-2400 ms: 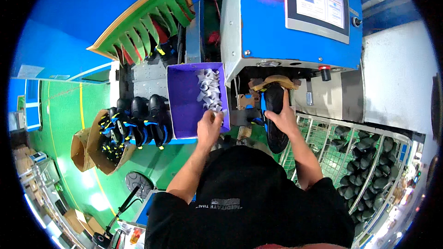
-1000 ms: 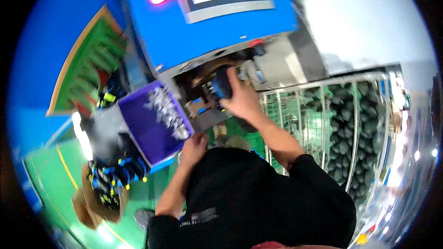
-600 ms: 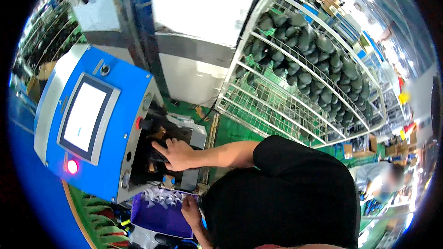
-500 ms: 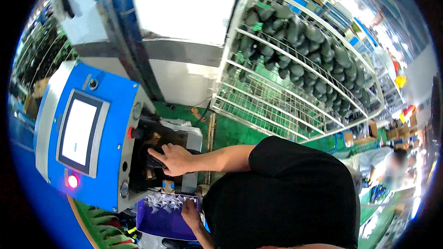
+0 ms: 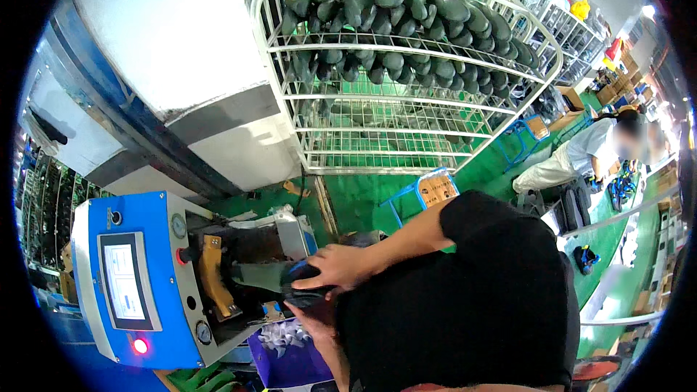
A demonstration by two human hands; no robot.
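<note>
Wears a black short-sleeved shirt (image 5: pixel 472 297), with bare forearms extended left. Grips with the right hand (image 5: pixel 343 267) a dark shoe with blue trim (image 5: pixel 301 277), just left of the shirt, with fingers curled over and pressed against it. Holds the left hand (image 5: pixel 316 312) low beside the shoe, partly covered; cannot tell the spread or pinch of those fingers. Has at the near left, below the hands, a purple open-topped box (image 5: pixel 290 368) with small curled white strips (image 5: pixel 283 335) inside. Has, between shoe and machine, a smooth grey-green elongated form (image 5: pixel 258 276); cannot tell how deep inside the shoe. Faces, farther left, a boxy blue and off-white machine (image 5: pixel 170 283), fitted with a curved tan bar (image 5: pixel 213 276), a grey-framed screen (image 5: pixel 125 281) and a glowing pinkish-red round light (image 5: pixel 140 346). Beyond, stands near a blue-framed stool with a brown top (image 5: pixel 437 190). Farther still, faces a white wire rack (image 5: pixel 377 170) loaded with rounded dark grey forms (image 5: pixel 392 58). At far right, shares the green-floored room with a light-clothed co-worker (image 5: pixel 592 149), bent forward.
</note>
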